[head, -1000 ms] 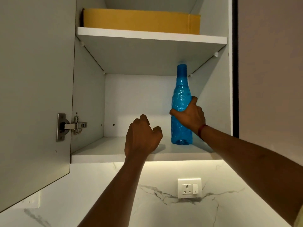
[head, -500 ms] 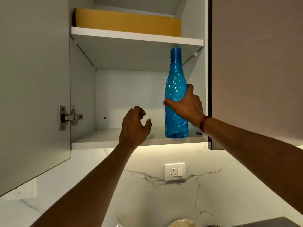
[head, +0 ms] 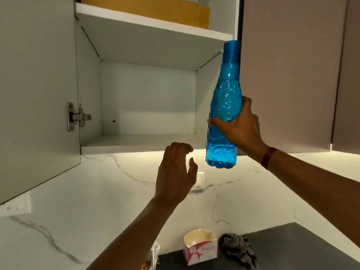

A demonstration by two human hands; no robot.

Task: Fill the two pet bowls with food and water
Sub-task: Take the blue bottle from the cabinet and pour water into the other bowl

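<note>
the right hand (head: pixel 240 129) gripped the blue bottle (head: pixel 224 114) at centre right, clear of the cupboard shelf (head: pixel 136 145); the left hand (head: pixel 175 172) hung half open, empty. fetching water seemed underway; next, probably lower it to the counter (head: pixel 292 246).

Head view, single: faces up and forward, close to the cupboard (head: pixel 140 145) just beyond the fingers (head: pixel 181 149).

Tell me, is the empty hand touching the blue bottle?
Apart. The head view shows the left hand open below and beside the blue bottle, with lit wall between them; only the right hand grips it.
</note>
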